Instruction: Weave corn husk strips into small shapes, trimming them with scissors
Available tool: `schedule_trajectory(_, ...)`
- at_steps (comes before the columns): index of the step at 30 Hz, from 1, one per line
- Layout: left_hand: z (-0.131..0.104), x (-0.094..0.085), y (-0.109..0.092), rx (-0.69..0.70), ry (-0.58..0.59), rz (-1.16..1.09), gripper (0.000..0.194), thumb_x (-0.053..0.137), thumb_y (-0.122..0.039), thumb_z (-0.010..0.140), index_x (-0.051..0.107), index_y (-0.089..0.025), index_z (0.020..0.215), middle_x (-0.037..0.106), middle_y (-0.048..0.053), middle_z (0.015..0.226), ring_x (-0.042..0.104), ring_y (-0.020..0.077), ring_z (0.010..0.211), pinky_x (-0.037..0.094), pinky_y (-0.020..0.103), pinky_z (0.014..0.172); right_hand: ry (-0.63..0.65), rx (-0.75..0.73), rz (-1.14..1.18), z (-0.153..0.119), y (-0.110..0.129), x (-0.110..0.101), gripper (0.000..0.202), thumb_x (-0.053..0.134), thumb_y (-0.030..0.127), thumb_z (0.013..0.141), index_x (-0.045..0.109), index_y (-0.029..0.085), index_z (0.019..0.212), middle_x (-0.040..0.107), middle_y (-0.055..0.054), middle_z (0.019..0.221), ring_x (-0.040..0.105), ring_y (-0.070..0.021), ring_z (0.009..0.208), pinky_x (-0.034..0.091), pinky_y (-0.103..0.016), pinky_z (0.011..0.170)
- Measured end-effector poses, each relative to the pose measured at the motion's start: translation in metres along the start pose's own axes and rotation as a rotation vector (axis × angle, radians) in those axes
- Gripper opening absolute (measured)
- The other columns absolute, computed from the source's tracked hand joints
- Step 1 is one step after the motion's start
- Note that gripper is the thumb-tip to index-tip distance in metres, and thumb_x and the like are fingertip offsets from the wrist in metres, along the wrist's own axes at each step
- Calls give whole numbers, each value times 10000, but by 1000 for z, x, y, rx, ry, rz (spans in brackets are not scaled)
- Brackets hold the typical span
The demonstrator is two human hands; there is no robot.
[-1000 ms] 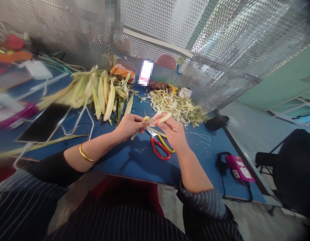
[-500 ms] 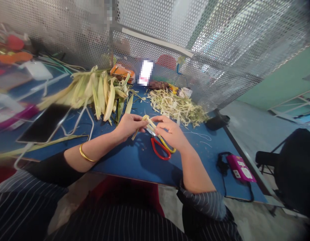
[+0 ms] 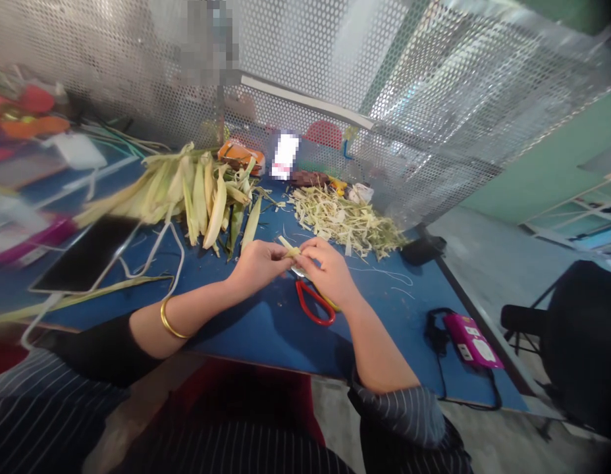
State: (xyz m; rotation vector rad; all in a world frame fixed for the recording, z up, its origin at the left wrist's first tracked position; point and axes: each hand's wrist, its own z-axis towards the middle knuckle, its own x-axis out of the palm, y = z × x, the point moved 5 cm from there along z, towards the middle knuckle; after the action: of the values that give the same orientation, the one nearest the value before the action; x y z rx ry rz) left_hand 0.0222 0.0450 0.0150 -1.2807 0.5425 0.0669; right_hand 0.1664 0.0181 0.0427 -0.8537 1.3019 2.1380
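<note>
Between my hands is a pale, folded strip of corn husk (image 3: pixel 292 251), pinched from both sides. My left hand (image 3: pixel 260 266), with a gold bangle on its forearm, is closed on the strip's left side. The fingertips and thumb of my right hand (image 3: pixel 330 266) close on its right side. Just beneath them on the blue table lie scissors (image 3: pixel 315 308) with one red and one yellow handle; my right hand covers part of them. Beyond my left hand is a heap of long corn husks (image 3: pixel 187 187). A pile of shredded husk pieces (image 3: pixel 345 220) lies beyond my right hand.
A tablet-like device (image 3: pixel 85 253) with a white cable lies at the left. At the right are a magenta power box (image 3: pixel 473 339) with a black cord and a black cup (image 3: pixel 424 249). A perforated metal screen (image 3: pixel 305 99) stands behind the table; thin thread (image 3: pixel 384 271) lies at right.
The husk strip has gone from an open loop to a tighter fold. My right fingers have drawn closer to my left, covering more of the yellow handle. The view has tilted slightly.
</note>
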Motion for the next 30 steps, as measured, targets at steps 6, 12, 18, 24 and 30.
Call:
schedule_trajectory(6, 1, 0, -5, 78, 90, 48, 290, 558, -325, 784, 654, -145, 578, 591, -7, 498, 476, 90, 470, 298, 214, 464, -21, 219, 174, 3, -8, 2, 224, 577, 399, 813, 605, 201, 914, 572, 19, 705, 492, -114, 614, 386, -252, 595)
schedule_trajectory(12, 1, -1, -8, 49, 199, 29, 212, 593, -292, 749, 686, -151, 620, 632, 8, 518, 524, 99, 472, 338, 212, 477, 183, 264, 200, 29, 1, 2, 199, 612, 360, 764, 638, 169, 715, 591, 13, 633, 478, -95, 573, 360, -235, 544)
schedule_trajectory(18, 2, 0, -7, 47, 268, -69, 233, 626, -359, 751, 719, -158, 677, 657, 22, 560, 540, 102, 495, 345, 213, 482, 255, 414, 497, 49, -4, 11, 112, 583, 212, 766, 542, 178, 667, 467, 76, 472, 361, -34, 360, 253, -190, 376)
schedule_trajectory(24, -1, 9, -8, -21, 413, -195, 155, 693, -306, 702, 727, -156, 681, 655, 13, 565, 590, 116, 534, 407, 212, 537, 19, 352, 698, 53, -3, 8, 184, 507, 257, 845, 463, 187, 680, 575, 46, 556, 569, -70, 436, 372, -170, 395)
schedule_trajectory(30, -1, 12, -4, -82, 410, -224, 203, 720, -327, 679, 692, -141, 602, 634, 19, 548, 560, 115, 503, 410, 226, 521, -68, 144, 788, 49, 5, 7, 176, 476, 335, 889, 458, 211, 766, 637, 31, 671, 649, -96, 608, 486, -210, 559)
